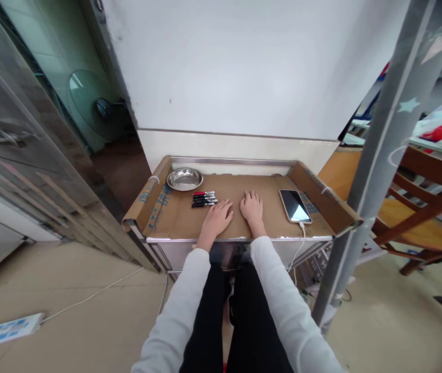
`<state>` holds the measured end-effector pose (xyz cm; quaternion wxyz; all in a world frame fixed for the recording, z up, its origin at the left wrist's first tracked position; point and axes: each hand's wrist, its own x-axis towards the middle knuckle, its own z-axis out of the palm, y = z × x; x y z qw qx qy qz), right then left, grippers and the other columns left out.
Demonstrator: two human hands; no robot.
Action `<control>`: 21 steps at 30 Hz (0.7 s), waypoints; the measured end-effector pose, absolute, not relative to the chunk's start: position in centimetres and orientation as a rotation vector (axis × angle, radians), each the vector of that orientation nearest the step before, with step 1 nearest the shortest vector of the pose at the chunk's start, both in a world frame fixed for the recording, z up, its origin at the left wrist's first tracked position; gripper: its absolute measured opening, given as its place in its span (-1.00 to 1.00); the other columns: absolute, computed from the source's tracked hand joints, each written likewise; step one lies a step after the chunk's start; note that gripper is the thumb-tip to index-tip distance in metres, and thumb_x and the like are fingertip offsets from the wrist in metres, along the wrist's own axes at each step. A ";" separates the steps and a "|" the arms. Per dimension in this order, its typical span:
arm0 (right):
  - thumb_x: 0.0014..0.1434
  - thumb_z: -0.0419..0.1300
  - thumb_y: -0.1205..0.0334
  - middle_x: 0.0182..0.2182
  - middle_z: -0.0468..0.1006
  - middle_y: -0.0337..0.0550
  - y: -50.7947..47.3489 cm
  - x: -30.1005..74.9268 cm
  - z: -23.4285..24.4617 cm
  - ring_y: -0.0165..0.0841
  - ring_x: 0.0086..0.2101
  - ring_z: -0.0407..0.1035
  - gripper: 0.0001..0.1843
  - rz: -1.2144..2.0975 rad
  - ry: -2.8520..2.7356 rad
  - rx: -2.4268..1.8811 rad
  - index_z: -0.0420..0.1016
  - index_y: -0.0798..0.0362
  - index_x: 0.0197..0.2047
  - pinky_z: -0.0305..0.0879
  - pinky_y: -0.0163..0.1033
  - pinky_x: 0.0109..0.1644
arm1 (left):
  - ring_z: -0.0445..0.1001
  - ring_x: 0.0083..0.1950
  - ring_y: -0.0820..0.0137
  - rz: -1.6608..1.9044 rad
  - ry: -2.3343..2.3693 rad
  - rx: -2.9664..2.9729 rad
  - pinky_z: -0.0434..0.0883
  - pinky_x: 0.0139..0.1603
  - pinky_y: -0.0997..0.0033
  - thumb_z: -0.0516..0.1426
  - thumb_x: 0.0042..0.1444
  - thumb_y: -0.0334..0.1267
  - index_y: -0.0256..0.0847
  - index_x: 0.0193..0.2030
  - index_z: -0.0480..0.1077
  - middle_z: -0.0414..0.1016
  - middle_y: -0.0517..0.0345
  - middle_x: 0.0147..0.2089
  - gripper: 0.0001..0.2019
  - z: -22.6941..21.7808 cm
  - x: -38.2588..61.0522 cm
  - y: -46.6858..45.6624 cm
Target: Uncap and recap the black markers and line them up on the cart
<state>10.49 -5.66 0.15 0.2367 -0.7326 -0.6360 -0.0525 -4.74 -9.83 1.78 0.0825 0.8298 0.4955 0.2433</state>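
My left hand (217,217) lies flat on the cardboard-lined tabletop (182,223), fingers stretched out, just right of a small row of pens (204,199). Several of the pens are black and at least one at the top is red. Palm down on the same cardboard, my right hand (252,208) holds nothing and has its fingers extended. To its right is a smartphone (295,205) with a white cable plugged into its lower end. A round shallow steel dish (184,179) stands at the back left, beyond the pens.
Raised cardboard sides (317,194) edge the table left and right. Behind it rises a white wall panel (244,67). A grey metal post (376,134) stands close at the right, with a wooden chair (418,207) past it. A power strip (6,330) lies on the floor.
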 end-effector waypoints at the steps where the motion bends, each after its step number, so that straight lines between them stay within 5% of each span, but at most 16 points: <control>1: 0.22 -0.15 0.30 0.19 0.26 0.21 -5.7 10.5 0.2 -0.08 0.18 0.12 -0.50 -0.159 -1.753 -2.024 0.28 0.26 0.17 -0.02 0.03 0.22 | 0.20 0.28 0.32 0.732 1.483 2.477 0.12 0.29 0.24 -0.09 0.25 -0.24 -0.21 0.18 0.26 0.23 0.03 0.28 -0.61 1.9 -4.7 -9.9; 9: 0.22 -0.14 0.30 0.16 0.29 0.21 -5.8 10.5 0.5 -0.08 0.14 0.16 -0.50 -0.195 -1.753 -2.021 0.30 0.26 0.16 0.01 0.01 0.18 | 0.37 0.08 0.33 0.885 1.576 2.459 0.22 0.16 0.28 -0.09 0.22 -0.36 -0.20 -0.08 0.38 0.46 0.03 0.02 -0.73 2.3 -4.9 -11.0; 15: 0.19 -0.12 0.30 0.14 0.31 0.21 -5.8 10.4 0.6 -0.09 0.12 0.17 -0.52 -0.179 -1.729 -1.998 0.33 0.24 0.12 0.03 -0.01 0.15 | 0.25 0.11 0.06 1.141 2.425 1.934 0.20 0.09 0.03 0.00 0.13 -0.32 -0.30 -0.05 0.30 0.32 -0.16 0.04 -0.75 2.3 -5.0 -11.6; 21: 0.17 -0.11 0.30 0.11 0.35 0.20 -5.5 10.6 0.3 -0.10 0.10 0.19 -0.53 -0.179 -1.717 -1.976 0.35 0.23 0.10 0.03 -0.02 0.14 | 0.22 0.07 0.05 1.046 2.536 1.827 0.18 0.05 0.00 0.01 0.11 -0.31 -0.28 -0.12 0.30 0.29 -0.13 -0.03 -0.80 2.4 -4.9 -11.7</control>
